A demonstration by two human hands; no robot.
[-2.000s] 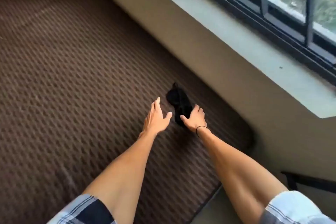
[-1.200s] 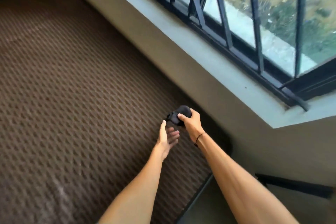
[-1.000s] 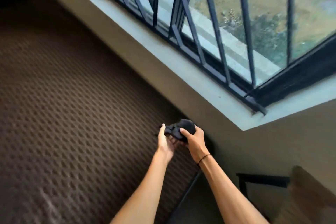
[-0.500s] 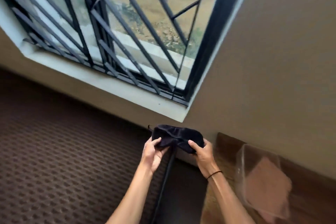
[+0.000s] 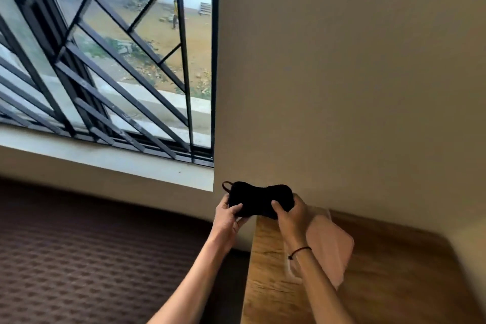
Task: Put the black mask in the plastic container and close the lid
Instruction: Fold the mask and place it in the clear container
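Note:
The black mask [image 5: 259,198] is stretched flat in the air between both hands, its strap loop sticking out at the upper left. My left hand [image 5: 228,218] pinches its left end and my right hand [image 5: 292,218] pinches its right end. Just below and right of the mask, a clear plastic container [image 5: 328,244] with a pinkish tint rests on the wooden table [image 5: 389,284]. My right wrist and forearm cover its left part. The blur hides whether its lid is on.
A beige wall stands right behind the table. A barred window [image 5: 105,73] with a pale sill fills the upper left. A brown patterned mattress [image 5: 79,258] lies at the lower left, with a dark gap between it and the table.
I lifted the mask off the mattress with my right hand, added my left hand, and turned right. The mask now hangs spread out over the table's left end, beside the container.

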